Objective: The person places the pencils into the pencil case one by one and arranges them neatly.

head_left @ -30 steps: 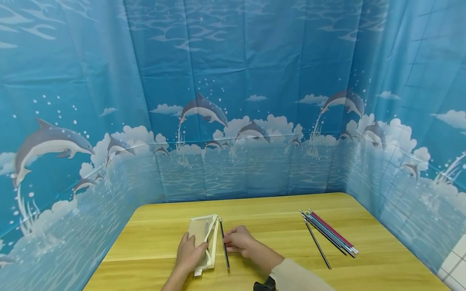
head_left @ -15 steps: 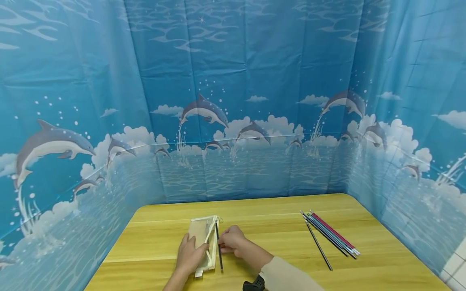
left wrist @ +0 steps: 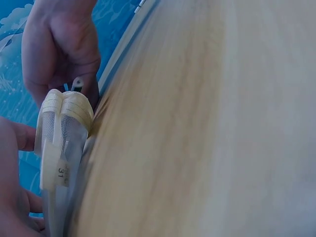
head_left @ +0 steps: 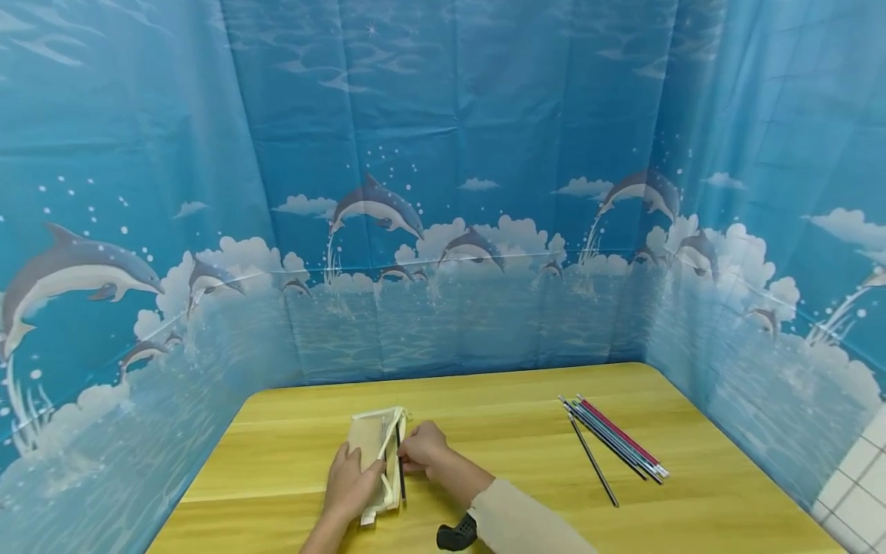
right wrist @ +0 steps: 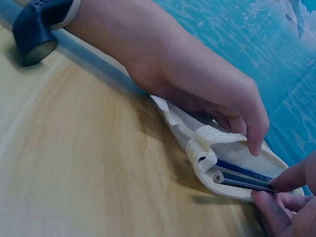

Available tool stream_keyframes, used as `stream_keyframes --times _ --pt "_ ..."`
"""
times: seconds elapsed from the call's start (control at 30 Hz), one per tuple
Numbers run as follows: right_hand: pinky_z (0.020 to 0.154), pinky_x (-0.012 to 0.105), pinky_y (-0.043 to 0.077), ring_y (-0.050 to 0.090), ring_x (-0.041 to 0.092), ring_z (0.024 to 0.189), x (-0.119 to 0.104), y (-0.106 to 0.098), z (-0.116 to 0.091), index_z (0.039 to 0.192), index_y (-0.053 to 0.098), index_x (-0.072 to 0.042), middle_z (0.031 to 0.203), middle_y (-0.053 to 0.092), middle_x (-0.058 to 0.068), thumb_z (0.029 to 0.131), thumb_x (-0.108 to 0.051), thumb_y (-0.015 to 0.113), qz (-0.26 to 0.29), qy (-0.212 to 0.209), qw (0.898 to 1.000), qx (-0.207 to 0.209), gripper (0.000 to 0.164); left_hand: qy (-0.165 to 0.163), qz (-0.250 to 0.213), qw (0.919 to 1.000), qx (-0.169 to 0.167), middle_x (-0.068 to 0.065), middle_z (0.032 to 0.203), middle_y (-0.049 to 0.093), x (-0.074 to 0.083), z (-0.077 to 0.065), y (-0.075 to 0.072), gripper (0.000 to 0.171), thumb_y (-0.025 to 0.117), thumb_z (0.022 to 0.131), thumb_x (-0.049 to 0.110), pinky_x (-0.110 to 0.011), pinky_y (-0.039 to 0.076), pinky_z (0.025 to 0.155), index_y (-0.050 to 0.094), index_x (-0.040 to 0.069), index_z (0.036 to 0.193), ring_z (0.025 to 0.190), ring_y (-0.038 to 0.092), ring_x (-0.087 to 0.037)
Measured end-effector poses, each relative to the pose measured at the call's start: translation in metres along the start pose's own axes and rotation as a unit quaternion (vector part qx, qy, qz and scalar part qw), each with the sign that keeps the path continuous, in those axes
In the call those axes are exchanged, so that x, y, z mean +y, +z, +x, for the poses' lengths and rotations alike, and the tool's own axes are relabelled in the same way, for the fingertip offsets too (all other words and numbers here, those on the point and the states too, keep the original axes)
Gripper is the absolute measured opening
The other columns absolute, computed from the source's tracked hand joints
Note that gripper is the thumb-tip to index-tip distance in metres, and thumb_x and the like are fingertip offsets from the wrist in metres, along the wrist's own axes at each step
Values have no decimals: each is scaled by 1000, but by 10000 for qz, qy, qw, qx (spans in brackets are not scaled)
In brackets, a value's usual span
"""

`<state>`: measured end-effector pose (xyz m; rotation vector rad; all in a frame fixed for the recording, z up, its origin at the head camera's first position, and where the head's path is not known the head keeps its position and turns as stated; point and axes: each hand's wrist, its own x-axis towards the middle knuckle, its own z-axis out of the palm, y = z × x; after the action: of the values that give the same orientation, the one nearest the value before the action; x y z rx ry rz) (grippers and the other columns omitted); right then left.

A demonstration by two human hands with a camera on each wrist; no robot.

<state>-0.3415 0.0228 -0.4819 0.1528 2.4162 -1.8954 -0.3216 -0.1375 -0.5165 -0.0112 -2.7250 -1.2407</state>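
A cream zip pencil pouch [head_left: 363, 433] with a see-through face lies on the table, its zipped side gaping toward the right. My left hand [head_left: 351, 483] holds it, thumb over the edge of the opening. Between thumb and fingers, my right hand [head_left: 424, 447] pinches a dark pencil [head_left: 402, 478] along that opening. In the right wrist view the pinched pencil [right wrist: 242, 181] lies within the mouth of the pouch, beside another dark blue pencil [right wrist: 232, 167]. The left wrist view shows the pouch end-on, with a small tag [left wrist: 55, 168], and my right hand [left wrist: 61, 47] beyond it.
Several pencils [head_left: 616, 435], dark, grey-blue and red, lie in a loose bundle at the right of the wooden table [head_left: 512, 415]. One dark pencil [head_left: 594, 460] lies slightly apart from them. A blue dolphin-print curtain [head_left: 471, 331] hangs behind and at both sides.
My right hand has moved left with the pencil, from beside the pouch into its opening. The left hand keeps its hold on the pouch. The head view has shifted slightly.
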Motion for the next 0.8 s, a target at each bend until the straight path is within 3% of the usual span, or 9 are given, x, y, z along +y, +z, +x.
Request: stream_keyframes --times 0.23,0.4,0.6,0.8 --pt "54 29 59 67 15 53 -10 14 23 75 71 -2 74 68 9 88 2 77 -255 -12 9997 55 16 28 -95 9999 67 -33 162 22 1 7 -4 77 63 93 34 -69 21 115 43 -19 144 146 22 -56" --pt "52 28 58 67 15 52 -10 15 34 85 78 -1 74 70 8 84 6 81 -269 -60 9996 52 9 145 -78 9999 52 -33 162 23 5 9 -2 77 63 93 34 -67 24 116 44 -20 144 147 22 -54" --pt "53 27 58 70 20 60 -10 21 38 106 77 3 82 70 12 88 12 73 -19 96 9988 -489 21 235 26 9997 92 -35 161 25 3 7 -2 76 65 93 36 -65 27 115 46 -20 143 146 24 -53" --pt "48 21 47 54 14 57 -6 34 32 94 76 6 81 64 9 84 20 60 356 188 9976 -570 23 223 85 9997 3 -36 160 25 -4 6 -1 80 66 92 44 -65 27 116 50 -16 143 147 23 -53"
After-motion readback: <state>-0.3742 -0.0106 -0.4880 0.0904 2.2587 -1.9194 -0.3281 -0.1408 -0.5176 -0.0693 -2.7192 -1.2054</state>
